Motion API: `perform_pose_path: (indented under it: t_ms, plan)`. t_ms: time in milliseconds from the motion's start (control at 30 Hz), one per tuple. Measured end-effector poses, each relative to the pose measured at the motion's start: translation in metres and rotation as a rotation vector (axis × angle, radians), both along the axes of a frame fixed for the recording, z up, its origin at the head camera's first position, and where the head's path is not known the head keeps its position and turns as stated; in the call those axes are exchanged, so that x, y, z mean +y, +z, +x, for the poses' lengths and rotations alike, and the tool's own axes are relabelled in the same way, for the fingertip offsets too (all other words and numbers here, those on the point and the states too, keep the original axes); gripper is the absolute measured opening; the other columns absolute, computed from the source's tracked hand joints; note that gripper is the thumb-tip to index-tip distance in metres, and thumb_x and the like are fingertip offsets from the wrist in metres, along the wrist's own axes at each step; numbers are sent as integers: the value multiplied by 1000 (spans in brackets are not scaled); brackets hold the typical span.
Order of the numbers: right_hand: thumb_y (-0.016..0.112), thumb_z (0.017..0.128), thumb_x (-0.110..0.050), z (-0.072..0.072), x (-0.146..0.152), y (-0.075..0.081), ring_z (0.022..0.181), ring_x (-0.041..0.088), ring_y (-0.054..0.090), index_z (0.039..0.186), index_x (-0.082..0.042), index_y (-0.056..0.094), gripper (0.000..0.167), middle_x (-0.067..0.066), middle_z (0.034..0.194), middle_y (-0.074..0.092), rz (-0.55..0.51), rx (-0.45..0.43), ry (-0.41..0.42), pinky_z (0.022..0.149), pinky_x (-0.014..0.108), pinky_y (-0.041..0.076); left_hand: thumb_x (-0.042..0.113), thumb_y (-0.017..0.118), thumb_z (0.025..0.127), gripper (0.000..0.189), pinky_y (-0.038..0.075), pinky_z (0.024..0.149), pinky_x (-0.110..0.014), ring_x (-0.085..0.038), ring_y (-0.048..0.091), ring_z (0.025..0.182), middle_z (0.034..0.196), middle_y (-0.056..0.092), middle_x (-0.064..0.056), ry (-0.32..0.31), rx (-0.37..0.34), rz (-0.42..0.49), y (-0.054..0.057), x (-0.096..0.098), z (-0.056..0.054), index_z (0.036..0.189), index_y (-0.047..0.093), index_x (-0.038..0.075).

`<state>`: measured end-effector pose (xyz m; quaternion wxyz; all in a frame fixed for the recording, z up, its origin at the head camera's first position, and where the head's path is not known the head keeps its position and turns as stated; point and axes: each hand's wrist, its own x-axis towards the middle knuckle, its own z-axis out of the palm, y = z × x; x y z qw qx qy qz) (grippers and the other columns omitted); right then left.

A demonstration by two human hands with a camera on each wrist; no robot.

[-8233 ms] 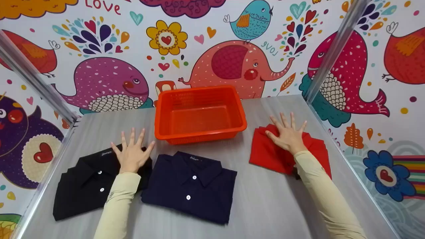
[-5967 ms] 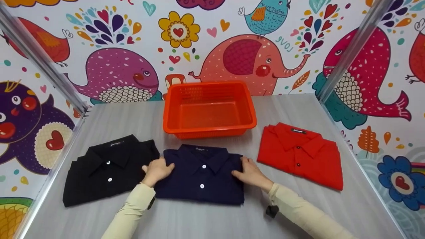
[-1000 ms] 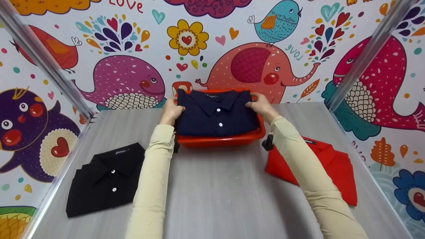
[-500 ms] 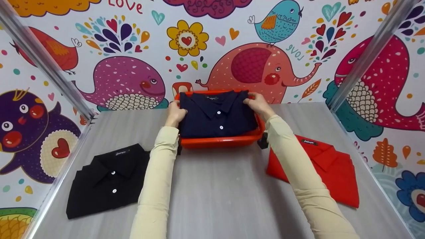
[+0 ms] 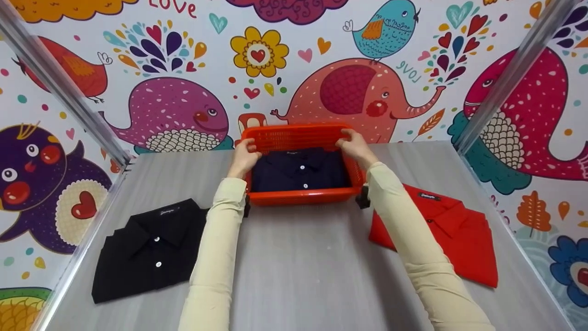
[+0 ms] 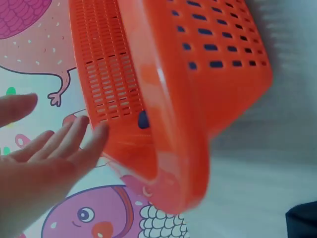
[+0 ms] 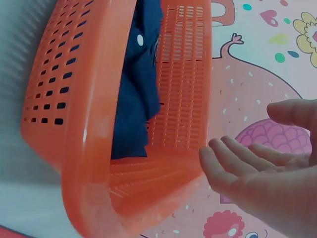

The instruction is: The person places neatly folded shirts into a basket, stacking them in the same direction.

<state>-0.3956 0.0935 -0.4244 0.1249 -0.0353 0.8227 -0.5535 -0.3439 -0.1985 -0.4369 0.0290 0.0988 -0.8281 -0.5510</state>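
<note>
Folded navy shirt lies inside the orange basket, a hand above each end, neither gripping it.

The shirt sits below the rim, collar towards the patterned wall and buttons up; its neat fold seems sized to fit between the end walls, so the basket probably bears it unaided. That would explain the loose hands: the left hand's fingers are slightly bent and near together, thumb apart; the right hand's curve gently, thumb well clear. Neither pinches anything; whether fingertips brush the rim, I cannot tell. Outward on the table, a black shirt lies left and a red shirt right, likely set apart to leave reaching room.
</note>
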Motion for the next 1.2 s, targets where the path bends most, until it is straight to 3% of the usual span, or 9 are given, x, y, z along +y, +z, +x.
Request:
perform_pose_path:
  t_ms: [167, 333, 433, 700, 967, 1200]
  plan:
    - [45, 95, -5, 4, 5, -1, 102, 26, 47, 146, 3, 32, 53, 23, 136, 46, 24, 32, 3, 87, 34, 42, -6, 50, 89, 49, 43, 97, -44, -38, 49, 120, 130, 52, -30, -25, 8, -48, 1, -4, 6, 137, 44, -9]
    - [46, 94, -5, 7, 8, -4, 107, 31, 52, 143, 5, 37, 51, 25, 126, 53, 136, 124, 10, 92, 39, 44, -3, 49, 90, 43, 44, 95, -45, -37, 52, 117, 127, 54, -29, -77, 3, -150, 4, -8, 15, 132, 49, -10]
    - [47, 94, -6, 10, 10, -5, 112, 34, 53, 140, 5, 40, 48, 26, 127, 54, 192, 157, 24, 94, 43, 44, -1, 50, 91, 43, 44, 96, -45, -37, 52, 119, 129, 53, -28, -113, 3, -188, 6, -8, 19, 134, 49, -8]
    - [49, 95, -5, 19, 10, -2, 111, 33, 55, 133, 6, 49, 39, 24, 124, 57, 224, 197, 85, 94, 42, 46, 3, 54, 87, 46, 42, 97, -46, -36, 53, 116, 124, 58, -28, -192, 16, -369, 4, -4, 29, 132, 53, -6]
    - [51, 96, -4, 31, 8, -2, 110, 32, 54, 127, 4, 53, 33, 21, 119, 59, 215, 201, 124, 94, 42, 45, 3, 55, 88, 44, 43, 99, -45, -36, 55, 117, 127, 57, -26, -296, 32, -347, 5, 17, 45, 132, 55, -2]
    - [52, 94, -2, 45, 5, -3, 104, 31, 58, 123, 6, 55, 30, 20, 112, 62, 175, 248, 219, 92, 41, 47, 1, 55, 89, 42, 43, 99, -46, -39, 53, 118, 129, 55, -27, -316, 34, -293, 1, 19, 59, 131, 55, -2]
